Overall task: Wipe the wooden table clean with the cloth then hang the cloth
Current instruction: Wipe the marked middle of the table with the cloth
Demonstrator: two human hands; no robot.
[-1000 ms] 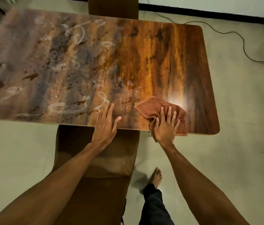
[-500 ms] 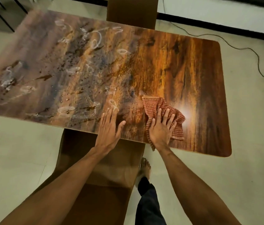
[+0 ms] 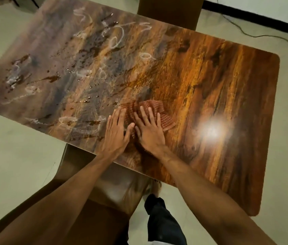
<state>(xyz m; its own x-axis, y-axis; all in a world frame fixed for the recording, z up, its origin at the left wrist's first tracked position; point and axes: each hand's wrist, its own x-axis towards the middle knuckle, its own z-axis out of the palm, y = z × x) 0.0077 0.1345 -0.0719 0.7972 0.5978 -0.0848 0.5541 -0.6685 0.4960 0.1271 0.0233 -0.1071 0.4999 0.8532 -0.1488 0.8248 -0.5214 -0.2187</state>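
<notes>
On table (image 3: pixel 210 89): right hand (image 3: pixel 151 132) flat on cloth (image 3: pixel 164 119), fingers spread; left hand (image 3: pixel 115 134) flat beside, fingers apart.

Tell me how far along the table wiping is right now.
Done: the right part of the wooden table looks clean and glossy. In hand: the right hand presses the checked cloth flat near the front edge, with the left hand flat beside it. Left: white smears and dark spills cover the left half, and the cloth is not yet hung.
</notes>
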